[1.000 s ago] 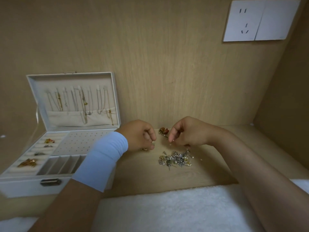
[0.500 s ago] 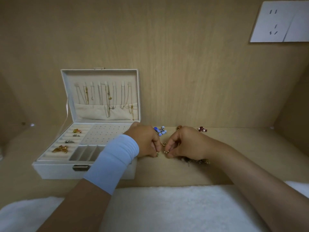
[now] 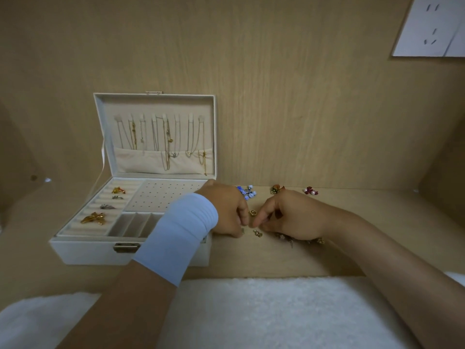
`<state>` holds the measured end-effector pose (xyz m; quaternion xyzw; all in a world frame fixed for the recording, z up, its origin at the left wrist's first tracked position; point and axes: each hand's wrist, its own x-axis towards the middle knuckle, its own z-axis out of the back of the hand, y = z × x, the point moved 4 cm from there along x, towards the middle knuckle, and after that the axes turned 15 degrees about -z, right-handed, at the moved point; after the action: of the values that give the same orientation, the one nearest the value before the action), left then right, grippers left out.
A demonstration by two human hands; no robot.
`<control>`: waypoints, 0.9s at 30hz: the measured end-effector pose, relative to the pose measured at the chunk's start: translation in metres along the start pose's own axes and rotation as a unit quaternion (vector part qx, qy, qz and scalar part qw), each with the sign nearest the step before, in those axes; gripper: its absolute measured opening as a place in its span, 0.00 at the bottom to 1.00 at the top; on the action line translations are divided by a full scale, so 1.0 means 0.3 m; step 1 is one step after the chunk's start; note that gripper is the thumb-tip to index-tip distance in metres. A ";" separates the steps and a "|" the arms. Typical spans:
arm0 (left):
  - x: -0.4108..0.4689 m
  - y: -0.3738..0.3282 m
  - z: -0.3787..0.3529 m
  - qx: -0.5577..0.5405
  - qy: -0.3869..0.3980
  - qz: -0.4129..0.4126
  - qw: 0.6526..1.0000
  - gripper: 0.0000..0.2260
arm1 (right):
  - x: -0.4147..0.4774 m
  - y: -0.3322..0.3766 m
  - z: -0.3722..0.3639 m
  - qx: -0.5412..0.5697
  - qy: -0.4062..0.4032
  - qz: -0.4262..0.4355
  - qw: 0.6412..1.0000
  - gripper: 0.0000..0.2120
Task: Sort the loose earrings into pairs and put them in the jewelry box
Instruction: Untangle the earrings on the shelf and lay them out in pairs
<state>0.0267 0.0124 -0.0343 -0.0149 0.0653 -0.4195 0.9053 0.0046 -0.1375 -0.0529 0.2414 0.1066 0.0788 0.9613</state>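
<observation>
Currently both hands low on wooden shelf (image 3: pixel 327 260), beside open jewelry box (image 3: pixel 83 253). Left hand (image 3: pixel 226 210) and right hand (image 3: pixel 289 217) curled, fingertips almost meeting; whether they pinch anything, cannot tell. Small gold earring (image 3: pixel 253 212) just above fingertips, another (image 3: pixel 257 233) below. Loose earring pile (image 3: pixel 289 240) under right hand.

A white wall socket (image 3: pixel 427 26) sits high on the wooden back panel (image 3: pixel 276 96), and a fluffy white cloth (image 3: pixel 251 311) lies along the desk (image 3: pixel 251 260) edge.
</observation>
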 end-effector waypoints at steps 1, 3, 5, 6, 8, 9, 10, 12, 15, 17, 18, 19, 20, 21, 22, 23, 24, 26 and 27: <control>0.003 -0.003 -0.004 0.004 0.001 -0.003 1.000 0.08 | -0.001 0.001 -0.007 -0.009 0.009 0.000 1.000 0.12; 0.008 -0.003 -0.010 0.010 -0.003 -0.005 1.000 0.07 | -0.004 0.001 -0.015 -0.021 0.025 -0.001 0.999 0.13; 0.009 0.003 -0.011 0.011 -0.005 -0.004 1.000 0.06 | -0.010 -0.001 0.005 -0.003 0.021 -0.002 1.000 0.15; 0.007 0.003 -0.008 0.009 -0.003 -0.003 1.000 0.07 | -0.013 -0.005 0.027 0.013 0.007 -0.004 1.000 0.16; 0.007 0.002 -0.003 -0.010 -0.003 0.005 1.000 0.09 | -0.017 -0.028 0.088 0.037 -0.030 -0.015 0.999 0.18; 0.008 0.000 -0.001 -0.028 -0.007 0.012 1.000 0.10 | -0.020 -0.044 0.122 0.040 -0.049 -0.019 0.998 0.17; 0.011 -0.003 0.002 -0.053 -0.018 0.018 0.998 0.10 | -0.025 -0.061 0.157 0.040 -0.066 -0.020 0.997 0.15; 0.026 -0.014 0.009 -0.118 -0.053 0.020 0.991 0.08 | -0.037 -0.102 0.215 0.043 -0.080 -0.033 0.995 0.10; 0.076 -0.056 0.017 -0.186 -0.081 -0.002 0.979 0.06 | -0.045 -0.161 0.242 0.008 -0.055 -0.076 0.996 0.08; 0.122 -0.092 0.014 -0.193 -0.078 -0.015 0.978 0.07 | -0.038 -0.180 0.227 -0.022 -0.037 -0.092 0.995 0.08; 0.146 -0.107 0.010 -0.192 -0.072 -0.018 0.979 0.07 | -0.035 -0.182 0.217 -0.031 -0.029 -0.094 0.995 0.08; 0.170 -0.118 0.003 -0.188 -0.062 -0.020 0.980 0.07 | -0.033 -0.185 0.206 -0.033 -0.016 -0.095 0.995 0.08; 0.192 -0.127 -0.005 -0.184 -0.048 -0.021 0.982 0.07 | -0.032 -0.187 0.196 -0.026 0.001 -0.095 0.995 0.07; 0.208 -0.131 -0.016 -0.180 -0.035 -0.020 0.983 0.07 | -0.030 -0.189 0.188 -0.016 0.020 -0.096 0.995 0.07; 0.224 -0.137 -0.025 -0.180 -0.025 -0.021 0.983 0.07 | -0.029 -0.196 0.185 -0.008 0.034 -0.098 0.995 0.08; 0.234 -0.138 -0.032 -0.183 -0.022 -0.020 0.983 0.07 | -0.028 -0.200 0.183 -0.005 0.043 -0.099 0.994 0.08; 0.238 -0.140 -0.036 -0.190 -0.024 -0.021 0.981 0.06 | -0.027 -0.204 0.184 -0.007 0.048 -0.101 0.994 0.07; 0.249 -0.143 -0.031 -0.200 -0.033 -0.024 0.979 0.05 | -0.023 -0.218 0.193 -0.008 0.041 -0.101 0.994 0.07; 0.251 -0.140 -0.023 -0.198 -0.038 -0.023 0.979 0.06 | -0.019 -0.223 0.195 -0.007 0.031 -0.099 0.995 0.08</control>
<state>0.0422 -0.0719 -0.0458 -0.2114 0.1126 -0.4180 0.8763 0.0201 -0.2231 -0.0337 0.2200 0.1588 -0.0083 0.9624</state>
